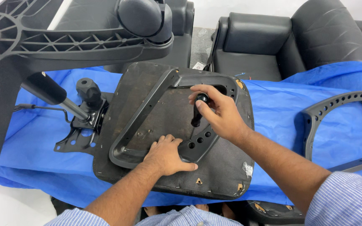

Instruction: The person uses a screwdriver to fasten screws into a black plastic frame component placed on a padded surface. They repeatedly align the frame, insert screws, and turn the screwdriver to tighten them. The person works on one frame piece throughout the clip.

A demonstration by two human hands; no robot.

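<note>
A black plastic armrest bracket (147,121) is laid on the upturned seat base (223,167) over the blue-covered surface (281,109), pressed flat by the left hand (166,155), while the right hand (218,114) is clamped on a black-handled tool (198,109).

Armrest frame (156,113) covers most of the seat underside (227,175). Chair base (42,42) overhangs top-left; tilt mechanism (82,125) and its lever block the left edge. Open blue cloth (277,113) on the right, up to the second armrest frame (315,121).

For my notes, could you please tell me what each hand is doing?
Left hand: open, pressing flat on the armrest frame.
Right hand: closed around a black tool.
</note>
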